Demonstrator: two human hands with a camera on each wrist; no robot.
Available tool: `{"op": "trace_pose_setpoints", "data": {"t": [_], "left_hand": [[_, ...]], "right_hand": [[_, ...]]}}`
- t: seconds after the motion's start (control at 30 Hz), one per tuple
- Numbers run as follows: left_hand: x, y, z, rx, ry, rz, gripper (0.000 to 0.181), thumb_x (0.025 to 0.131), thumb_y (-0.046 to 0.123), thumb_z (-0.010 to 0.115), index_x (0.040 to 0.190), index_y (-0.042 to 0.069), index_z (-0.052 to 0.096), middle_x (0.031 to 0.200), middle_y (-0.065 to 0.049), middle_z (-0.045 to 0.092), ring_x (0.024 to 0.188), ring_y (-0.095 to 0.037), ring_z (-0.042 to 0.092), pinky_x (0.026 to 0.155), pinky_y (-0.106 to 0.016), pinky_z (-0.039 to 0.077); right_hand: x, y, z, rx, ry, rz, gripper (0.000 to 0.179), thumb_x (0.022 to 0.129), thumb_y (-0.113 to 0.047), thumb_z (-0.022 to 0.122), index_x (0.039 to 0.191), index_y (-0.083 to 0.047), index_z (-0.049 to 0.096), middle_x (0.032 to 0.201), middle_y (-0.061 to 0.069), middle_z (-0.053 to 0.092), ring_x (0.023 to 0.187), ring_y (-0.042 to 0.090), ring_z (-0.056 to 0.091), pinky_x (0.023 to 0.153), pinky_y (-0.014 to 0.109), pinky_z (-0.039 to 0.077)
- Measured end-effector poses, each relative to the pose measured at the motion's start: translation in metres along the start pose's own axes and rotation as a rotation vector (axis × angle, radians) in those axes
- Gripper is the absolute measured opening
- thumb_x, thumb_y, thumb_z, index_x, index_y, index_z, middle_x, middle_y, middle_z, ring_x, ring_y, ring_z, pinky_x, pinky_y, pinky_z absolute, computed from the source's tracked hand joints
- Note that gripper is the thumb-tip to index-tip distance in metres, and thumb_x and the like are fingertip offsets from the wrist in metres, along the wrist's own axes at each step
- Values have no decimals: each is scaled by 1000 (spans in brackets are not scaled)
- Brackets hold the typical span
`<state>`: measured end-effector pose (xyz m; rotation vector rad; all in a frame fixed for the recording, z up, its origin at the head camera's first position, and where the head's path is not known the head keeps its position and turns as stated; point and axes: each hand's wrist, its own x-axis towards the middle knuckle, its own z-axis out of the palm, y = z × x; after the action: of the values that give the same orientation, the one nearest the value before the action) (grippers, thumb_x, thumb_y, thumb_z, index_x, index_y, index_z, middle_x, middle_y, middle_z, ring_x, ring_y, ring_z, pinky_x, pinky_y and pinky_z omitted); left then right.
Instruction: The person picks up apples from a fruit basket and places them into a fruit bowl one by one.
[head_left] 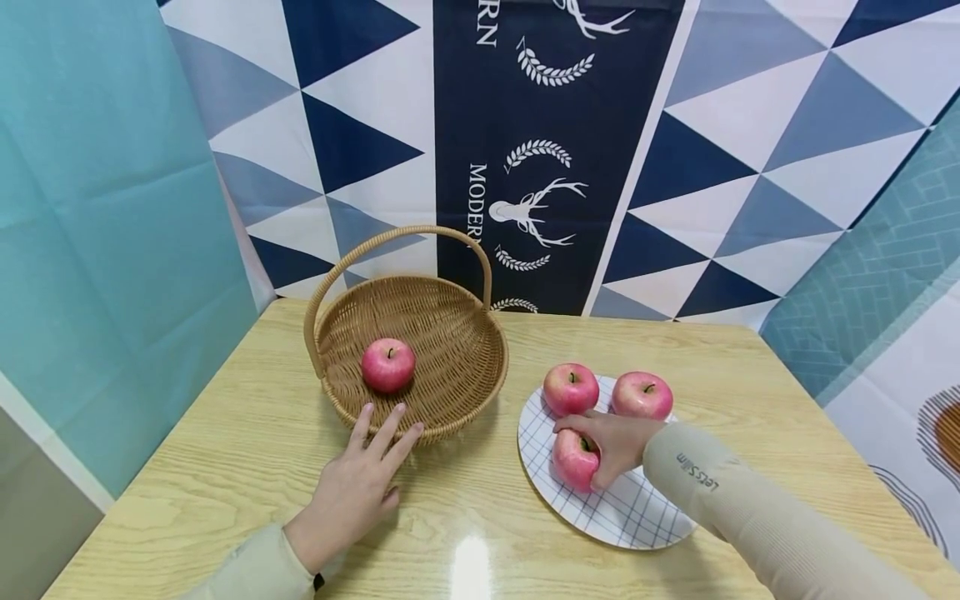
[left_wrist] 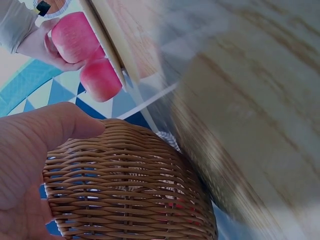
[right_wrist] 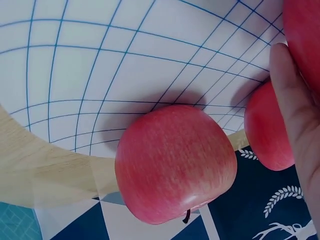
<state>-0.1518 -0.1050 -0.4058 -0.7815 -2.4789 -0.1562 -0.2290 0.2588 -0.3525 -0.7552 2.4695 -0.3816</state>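
Observation:
My right hand (head_left: 621, 443) grips a red apple (head_left: 573, 463) at the front left of a round plate (head_left: 637, 523) with a blue grid pattern. Two more apples sit behind it, a left one (head_left: 571, 388) and a right one (head_left: 642, 395); the right wrist view shows the right apple (right_wrist: 175, 165) large. With fingers spread and straight, my left hand (head_left: 351, 498) rests over the front rim of a wicker basket (head_left: 453, 333). One apple (head_left: 387, 365) lies inside the basket. In the left wrist view, my thumb is at the woven wall (left_wrist: 130, 185).
A light wooden table (head_left: 465, 500) carries the basket on the left and the plate on the right. Behind it hangs a patterned cloth (head_left: 525, 100) with triangles and deer heads. The basket's tall handle (head_left: 416, 229) arches above its bowl.

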Motion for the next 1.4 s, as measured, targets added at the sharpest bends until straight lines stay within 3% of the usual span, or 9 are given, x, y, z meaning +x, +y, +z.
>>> {"op": "trace_pose_setpoints", "data": {"t": [0.17, 0.33, 0.53, 0.7, 0.87, 1.03, 1.17, 1.4], "left_hand": [[0, 1, 0, 8, -2, 0, 82, 57, 19, 86, 133, 10, 56, 140, -18, 46, 120, -52, 46, 39, -21, 47], [1, 1, 0, 14, 7, -2, 81, 57, 19, 86, 133, 10, 56, 140, -18, 47, 119, -52, 47, 37, -20, 44], [2, 0, -1, 15, 20, -11, 82, 57, 19, 86, 133, 10, 57, 140, -18, 47, 120, -52, 46, 37, -21, 45], [4, 1, -3, 11, 25, -11, 82, 57, 19, 87, 133, 9, 57, 140, -18, 47, 120, -53, 45, 39, -24, 48], [5, 5, -3, -8, 18, -16, 80, 58, 17, 83, 133, 10, 56, 141, -15, 47, 120, -52, 46, 37, -21, 45], [2, 6, 0, 19, 15, -39, 78, 60, 18, 80, 134, 15, 56, 142, -10, 48, 121, -47, 48, 32, -16, 34], [1, 5, 1, 27, 20, -49, 78, 60, 19, 82, 134, 17, 56, 143, -9, 47, 121, -46, 48, 33, -18, 37], [3, 2, 4, 21, 38, -33, 78, 61, 18, 83, 135, 15, 56, 143, -11, 46, 121, -48, 48, 34, -19, 41]], "right_hand": [[-3, 1, 1, 29, 6, -2, 87, 59, -24, 76, 139, -11, 43, 133, 8, 44, 118, 29, 39, 99, 54, 40], [-6, 1, -5, 66, 41, 2, 83, 63, -23, 72, 140, -10, 44, 128, 6, 49, 113, 26, 43, 92, 46, 45], [-12, -8, -40, 133, 96, 81, 82, 68, -27, 71, 143, -12, 43, 122, 10, 53, 108, 29, 49, 78, 40, 51], [-12, -15, -67, 138, 93, 38, 79, 71, -29, 69, 143, -11, 43, 120, 13, 54, 99, 26, 54, 82, 42, 50], [-4, -24, -81, 179, 52, -2, 77, 74, -28, 68, 144, -10, 41, 126, 19, 51, 102, 26, 57, 88, 46, 48], [9, -45, -95, 122, -51, 51, 73, 77, -28, 62, 145, -14, 39, 125, 19, 52, 109, 30, 54, 76, 39, 54], [21, -69, -111, 118, -173, 110, 75, 82, -32, 63, 148, -14, 34, 123, 16, 54, 113, 31, 51, 74, 46, 56], [52, -102, -121, 148, -251, 111, 79, 85, -33, 65, 151, -15, 28, 132, 19, 48, 116, 34, 50, 78, 52, 54]]}}
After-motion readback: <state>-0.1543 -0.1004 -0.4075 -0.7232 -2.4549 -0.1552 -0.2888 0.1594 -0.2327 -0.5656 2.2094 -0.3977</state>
